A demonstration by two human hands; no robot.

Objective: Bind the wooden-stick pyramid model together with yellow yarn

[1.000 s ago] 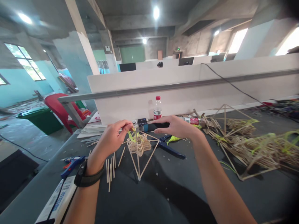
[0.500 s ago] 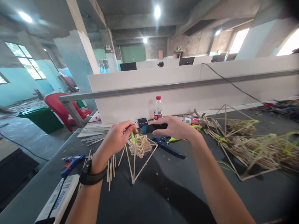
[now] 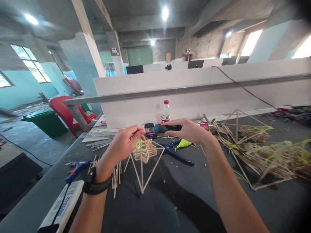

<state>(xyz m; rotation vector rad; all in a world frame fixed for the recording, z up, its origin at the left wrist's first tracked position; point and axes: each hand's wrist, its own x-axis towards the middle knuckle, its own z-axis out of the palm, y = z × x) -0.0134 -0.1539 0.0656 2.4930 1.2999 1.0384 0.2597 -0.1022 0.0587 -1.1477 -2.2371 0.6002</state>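
Observation:
In the head view my left hand (image 3: 127, 142) is closed in a pinch at the top of a small wooden stick frame (image 3: 152, 173), close to yellow-green string. The string at the fingertips is partly hidden. A stack of short wooden sticks (image 3: 147, 152) sits inside the frame, whose lower corner points toward me. My right hand (image 3: 187, 130) is closed around a tool with a black handle, a teal collar (image 3: 159, 128) and a silvery end, pointing left toward my left hand. Below my right hand lie dark blue hand cutters (image 3: 178, 156) and a yellow-green string bundle (image 3: 184, 143).
At left are a blue glue gun (image 3: 77, 169), loose sticks (image 3: 116, 176) and a white power strip (image 3: 62, 207). A red-capped bottle (image 3: 166, 111) stands by the partition (image 3: 131, 111). A phone-like device (image 3: 152, 135) lies behind the frame. Stick structures (image 3: 269, 158) fill the right side.
The tool in my right hand has shifted, its silvery end now up near the left fingertips, uncovering a lit device screen beneath. My left hand keeps its pinch, and the frame has turned slightly.

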